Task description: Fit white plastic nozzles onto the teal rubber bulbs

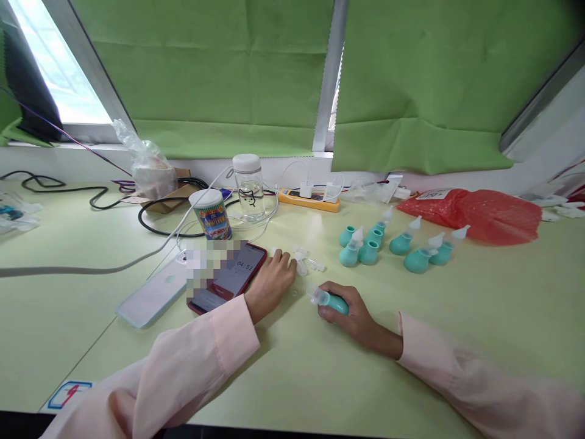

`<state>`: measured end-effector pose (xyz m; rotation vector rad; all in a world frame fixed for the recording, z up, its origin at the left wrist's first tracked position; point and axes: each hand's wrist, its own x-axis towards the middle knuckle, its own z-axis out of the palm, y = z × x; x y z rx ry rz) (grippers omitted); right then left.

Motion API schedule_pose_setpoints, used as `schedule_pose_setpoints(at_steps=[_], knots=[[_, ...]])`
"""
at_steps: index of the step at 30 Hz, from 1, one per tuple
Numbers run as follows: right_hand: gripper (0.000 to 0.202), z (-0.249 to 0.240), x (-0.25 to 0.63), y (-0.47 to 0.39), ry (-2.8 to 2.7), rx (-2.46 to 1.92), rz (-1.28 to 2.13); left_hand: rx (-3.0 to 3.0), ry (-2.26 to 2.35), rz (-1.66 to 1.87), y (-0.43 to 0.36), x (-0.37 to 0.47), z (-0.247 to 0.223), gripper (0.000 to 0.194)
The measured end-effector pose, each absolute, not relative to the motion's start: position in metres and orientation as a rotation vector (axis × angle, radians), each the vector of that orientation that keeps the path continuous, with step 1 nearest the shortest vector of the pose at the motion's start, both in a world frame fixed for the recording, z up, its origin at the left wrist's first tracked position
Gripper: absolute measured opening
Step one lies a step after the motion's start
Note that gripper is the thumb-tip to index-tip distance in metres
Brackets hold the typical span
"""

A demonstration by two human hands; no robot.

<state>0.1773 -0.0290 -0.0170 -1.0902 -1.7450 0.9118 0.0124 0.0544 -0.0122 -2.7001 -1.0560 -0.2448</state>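
Note:
My right hand (350,311) is wrapped round a teal squeeze bulb (337,303), like that of a nasal aspirator, with a clear plastic piece (315,295) on its end pointing left. My left hand (273,281) reaches over the table beside the phone, palm down, its fingers bent a little and apart. Several small clear plastic parts (315,264) lie at its fingertips; whether it touches one I cannot tell. To the right stand several more teal bulbs (368,252). Some carry pale translucent nozzles (415,223), while others show an open neck.
A red-edged phone (249,266) and a pale phone (153,292) lie left of my left hand. Behind them stand a printed paper tub (214,216) and a clear jar (250,195). An orange power strip (308,200), cables and a red plastic bag (475,214) line the back.

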Motion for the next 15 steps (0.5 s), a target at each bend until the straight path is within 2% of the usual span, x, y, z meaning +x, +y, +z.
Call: schedule_pose_setpoints(at_steps=[4,7,11,13,15], knots=[[0.009,-0.017,0.177,-0.029,-1.783,-1.112,0.809,-2.704,-1.110,-0.315,0.050,0.010,-0.005,0.017],[0.007,-0.018,0.175,-0.029,-1.781,-1.169,0.728,-2.800,-1.160,-0.517,0.044,0.005,0.006,0.015],[0.006,-0.021,0.173,-0.028,-1.765,-1.215,0.607,-3.257,-1.549,-1.542,0.035,-0.003,0.016,0.011],[0.005,-0.022,0.172,-0.027,-1.767,-1.202,0.558,-3.373,-1.713,-1.822,0.032,-0.006,0.015,0.014],[0.005,-0.023,0.172,-0.027,-1.781,-1.191,0.529,-3.437,-1.865,-1.934,0.030,-0.008,0.011,0.016]])
